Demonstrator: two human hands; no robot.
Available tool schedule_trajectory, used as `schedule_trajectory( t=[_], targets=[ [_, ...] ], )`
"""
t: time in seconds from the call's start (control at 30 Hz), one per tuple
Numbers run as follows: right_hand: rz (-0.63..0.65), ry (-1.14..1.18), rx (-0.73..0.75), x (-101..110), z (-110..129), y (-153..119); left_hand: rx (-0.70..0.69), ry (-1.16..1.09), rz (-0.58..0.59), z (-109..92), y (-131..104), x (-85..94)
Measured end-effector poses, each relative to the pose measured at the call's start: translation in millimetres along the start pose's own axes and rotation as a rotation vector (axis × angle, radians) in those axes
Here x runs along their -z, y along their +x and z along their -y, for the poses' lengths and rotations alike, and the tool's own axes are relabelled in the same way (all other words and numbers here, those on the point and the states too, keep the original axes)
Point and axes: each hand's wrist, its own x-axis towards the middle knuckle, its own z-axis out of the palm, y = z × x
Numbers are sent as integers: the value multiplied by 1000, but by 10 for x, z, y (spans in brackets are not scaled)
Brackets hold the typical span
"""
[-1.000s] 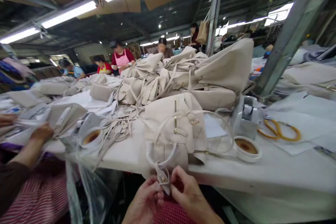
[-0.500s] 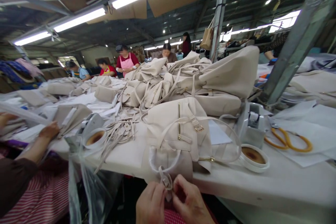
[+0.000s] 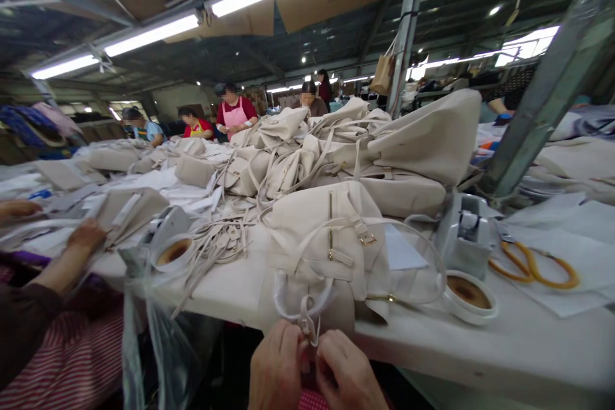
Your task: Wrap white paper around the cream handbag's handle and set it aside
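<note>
A cream handbag [image 3: 331,237] with gold fittings lies at the near edge of the white table [image 3: 519,346]. Its thin handle loop hangs over the edge, ending in a small strap tab [image 3: 307,323]. My left hand [image 3: 276,368] and my right hand [image 3: 343,375] meet just below the edge, fingers pinched together on that tab. Both hands are cut off by the bottom of the view.
A heap of cream bags [image 3: 365,141] fills the table's middle. A tape roll [image 3: 468,295], a tape dispenser [image 3: 464,234] and yellow-handled scissors [image 3: 533,266] lie to the right. Loose straps [image 3: 216,246] and a second tape roll [image 3: 173,251] lie left, near a co-worker's hand [image 3: 86,237]. Several people work at the back.
The view has tilted up a little and my hands have sunk toward the bottom edge. My fingers have drawn closer together around the strap tab.
</note>
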Motion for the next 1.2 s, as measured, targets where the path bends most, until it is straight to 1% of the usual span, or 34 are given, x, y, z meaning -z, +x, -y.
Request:
schedule_trajectory(
  t=[0.07,0.13,0.2,0.3,0.37,0.47,0.53,0.6,0.67,0.7,0.73,0.83,0.9,0.97,1.03,1.07,1.1,1.2],
  targets=[
    [8,-53,64,11,-7,27,36,-37,22,-9,6,17],
    [-11,-69,54,23,-20,49,-5,-36,50,-29,23,56],
    [-34,-69,27,35,-31,62,-139,-15,65,-38,50,111],
    [-33,-51,-1,52,-24,66,-372,13,41,-10,98,195],
    [-11,-7,-26,62,-9,65,-442,37,37,23,122,232],
    [21,90,-85,60,16,62,-437,50,59,62,136,246],
    [25,166,-166,41,32,56,-415,41,66,76,134,243],
    [29,259,-283,13,49,48,-350,36,85,86,126,248],
    [26,326,-344,-9,65,45,-293,62,91,97,118,269],
    [18,333,-334,-12,71,47,-303,83,84,102,117,287],
    [0,317,-298,-8,75,53,-345,108,65,108,120,307],
    [-48,194,-106,32,71,81,-543,141,-24,114,157,360],
    [-44,100,-4,57,57,96,-606,111,-27,106,198,360],
    [-22,26,35,54,39,87,-590,44,23,88,232,314],
    [-21,7,22,16,20,49,-505,-36,48,61,242,237],
    [-28,33,-21,-11,11,23,-445,-77,44,46,237,195],
    [-37,79,-97,-37,5,-3,-376,-117,43,29,227,158],
    [-32,251,-423,-81,5,-53,-132,-230,89,-16,182,102]
  ],
)
